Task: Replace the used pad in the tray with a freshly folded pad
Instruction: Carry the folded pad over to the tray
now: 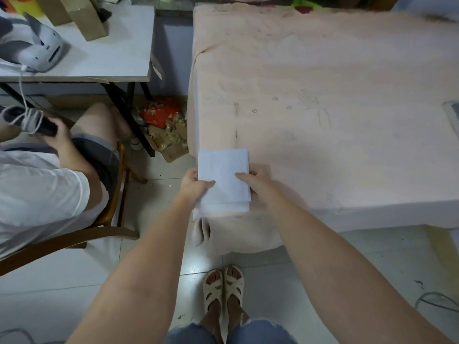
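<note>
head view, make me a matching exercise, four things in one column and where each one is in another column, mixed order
Things:
1. folded pad
2. red and gold bag
3. grey device with a cable
4. beige sandals

Places:
A. on the white side table at upper left
B. on the tiled floor, at the bottom of the view
C. at the near left corner of the pink-covered table, held by the left hand and right hand
D. on the floor between the two tables

Pairs: 1-C, 2-D, 3-A, 4-B
</note>
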